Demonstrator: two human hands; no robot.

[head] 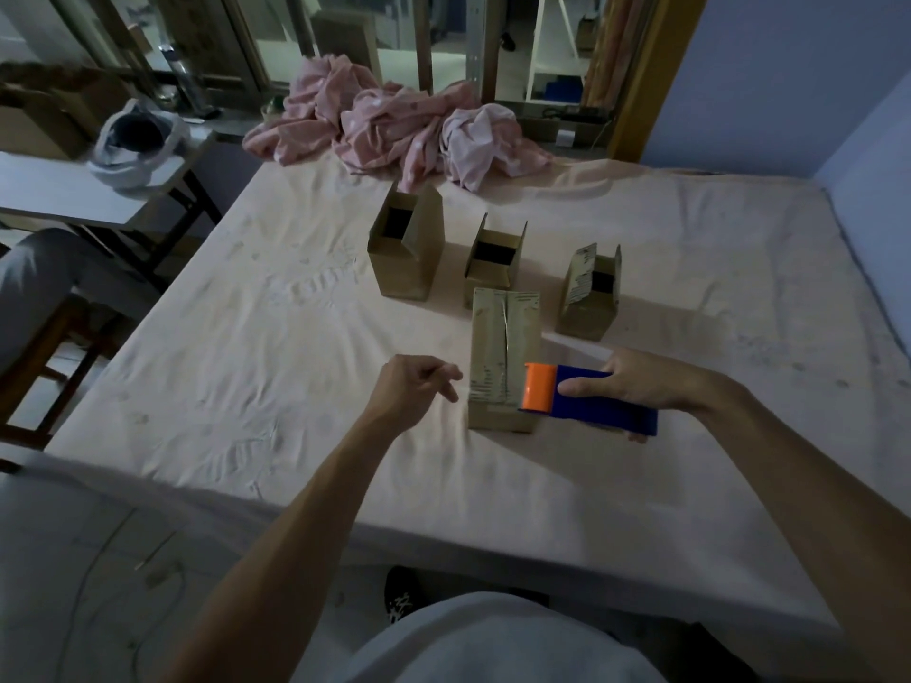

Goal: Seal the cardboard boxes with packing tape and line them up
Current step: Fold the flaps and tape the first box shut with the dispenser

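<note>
A closed cardboard box (500, 347) lies on the pale mattress (296, 337) in front of me, its top flaps meeting along a seam. My right hand (641, 382) grips a blue tape dispenser (599, 406) with an orange head, which touches the near right corner of that box. My left hand (419, 386) hovers just left of the box with fingers loosely curled, holding nothing. Three open boxes stand behind: a tall one (404, 253) at left, a smaller one (493, 263) in the middle, another (589, 293) at right.
A crumpled pink sheet (394, 125) lies at the far edge of the mattress. A white side table (59, 189) with a plastic bag (135, 145) stands at left, a wooden chair (54, 357) nearer. A blue wall (862, 165) borders the right side.
</note>
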